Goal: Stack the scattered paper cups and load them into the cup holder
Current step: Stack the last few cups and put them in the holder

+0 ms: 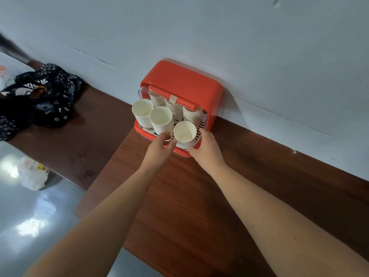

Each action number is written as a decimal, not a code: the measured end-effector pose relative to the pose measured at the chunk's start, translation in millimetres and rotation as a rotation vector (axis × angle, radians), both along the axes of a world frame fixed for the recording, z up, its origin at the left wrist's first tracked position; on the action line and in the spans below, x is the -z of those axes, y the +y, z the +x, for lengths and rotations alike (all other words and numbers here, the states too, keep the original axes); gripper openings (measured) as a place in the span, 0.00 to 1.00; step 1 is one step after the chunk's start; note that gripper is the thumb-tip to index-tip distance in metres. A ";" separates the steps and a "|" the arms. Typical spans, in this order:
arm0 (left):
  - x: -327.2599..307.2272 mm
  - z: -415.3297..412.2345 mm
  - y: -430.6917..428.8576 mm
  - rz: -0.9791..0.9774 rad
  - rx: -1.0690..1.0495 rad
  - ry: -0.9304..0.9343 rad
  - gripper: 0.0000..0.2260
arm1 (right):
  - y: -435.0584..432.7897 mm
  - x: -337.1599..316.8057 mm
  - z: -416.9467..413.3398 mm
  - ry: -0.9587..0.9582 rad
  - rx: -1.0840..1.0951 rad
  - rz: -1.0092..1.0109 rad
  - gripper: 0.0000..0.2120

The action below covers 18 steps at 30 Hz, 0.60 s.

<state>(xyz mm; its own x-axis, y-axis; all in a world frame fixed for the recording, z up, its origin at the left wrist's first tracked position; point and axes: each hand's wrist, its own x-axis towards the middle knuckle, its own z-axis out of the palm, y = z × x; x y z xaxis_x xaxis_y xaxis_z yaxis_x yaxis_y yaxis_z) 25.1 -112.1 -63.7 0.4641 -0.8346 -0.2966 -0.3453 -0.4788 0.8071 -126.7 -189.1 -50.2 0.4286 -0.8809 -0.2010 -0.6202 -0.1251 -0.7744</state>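
An orange cup holder (179, 80) stands against the wall on the brown wooden table. Several stacks of white paper cups fill it: three at the back under its lid, a front left stack (142, 111), a middle stack (161, 119) and a front right stack (184, 132). My left hand (159, 149) curls its fingers around the lower left side of the front right stack. My right hand (206, 147) grips the same stack from the right, by the holder's slotted white tray. The stack's base is hidden by both hands.
A dark patterned cloth bundle (43, 96) lies on the table (229, 196) at the far left. A white plastic bag (33, 173) sits on the shiny grey floor below the table edge. The white wall runs right behind the holder.
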 end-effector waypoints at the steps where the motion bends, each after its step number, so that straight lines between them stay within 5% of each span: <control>1: -0.7 -3.5 5.9 0.023 -0.033 -0.012 0.18 | 2.3 0.2 -10.5 0.028 0.006 0.021 0.34; 4: 4.8 -20.8 29.7 0.102 0.018 -0.117 0.14 | 13.6 5.9 -61.0 0.178 0.016 0.047 0.31; 9: 19.9 -86.4 49.7 0.335 0.443 -0.291 0.13 | 36.9 18.5 -201.3 0.421 0.019 0.092 0.28; 18: -12.1 -306.6 -34.9 0.243 0.672 -0.205 0.15 | 53.3 -9.8 -455.9 0.547 0.179 0.137 0.26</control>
